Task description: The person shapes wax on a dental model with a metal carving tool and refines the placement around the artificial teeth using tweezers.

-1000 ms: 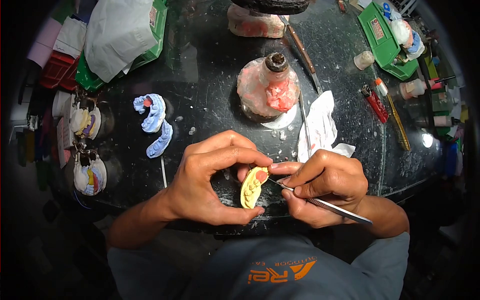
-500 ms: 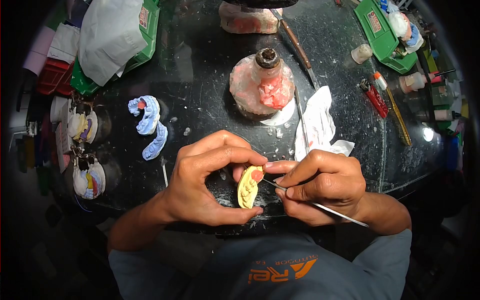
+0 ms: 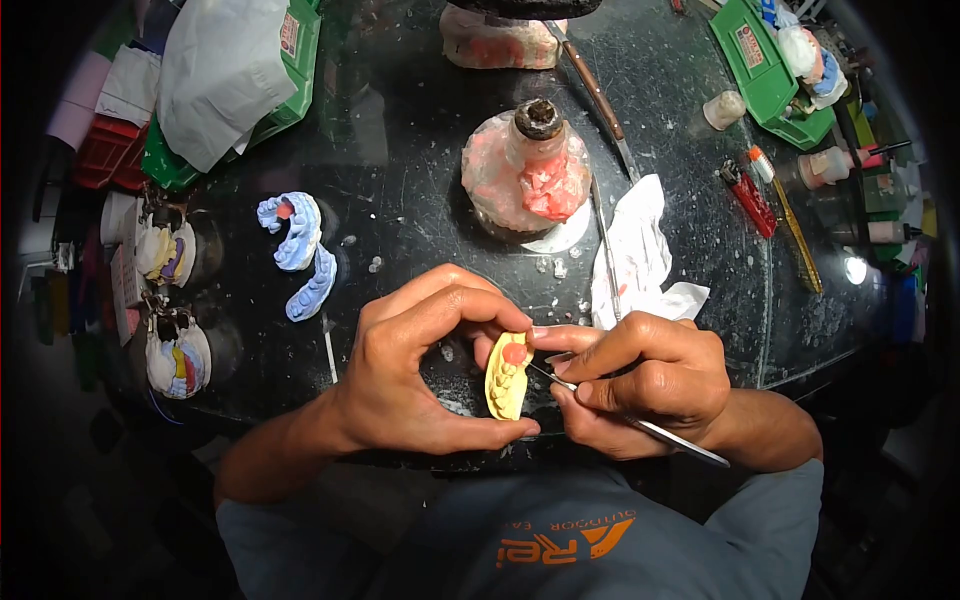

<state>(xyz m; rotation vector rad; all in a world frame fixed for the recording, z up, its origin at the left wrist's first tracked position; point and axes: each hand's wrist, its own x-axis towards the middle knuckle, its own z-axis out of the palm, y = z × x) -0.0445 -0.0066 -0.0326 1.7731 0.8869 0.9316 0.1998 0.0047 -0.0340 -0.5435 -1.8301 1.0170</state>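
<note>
Between the thumb and fingers of my left hand (image 3: 415, 365) is a yellow dental cast (image 3: 506, 395), a partial row of teeth held upright. Pink wax (image 3: 515, 354) covers a spot near its upper end. My right hand (image 3: 650, 385) is closed in a pen grip around a thin metal wax carver (image 3: 685, 443). The carver's tip is at the cast's right edge, beside the wax; whether it touches cannot be made out. An outstretched finger of my right hand reaches the top of the cast, close to my left fingertips.
A wax-smeared burner (image 3: 530, 170) stands ahead, beside a white cloth (image 3: 640, 250) with a metal tool across it. Blue casts (image 3: 295, 235) lie to the left. A brown-handled knife (image 3: 595, 90), a red lighter (image 3: 748, 198) and green bins (image 3: 765, 80) are farther off.
The yellow cast has shifted slightly right and turned a little in my left fingers. The carver has rolled and tilted slightly in my right hand, its tip still by the wax.
</note>
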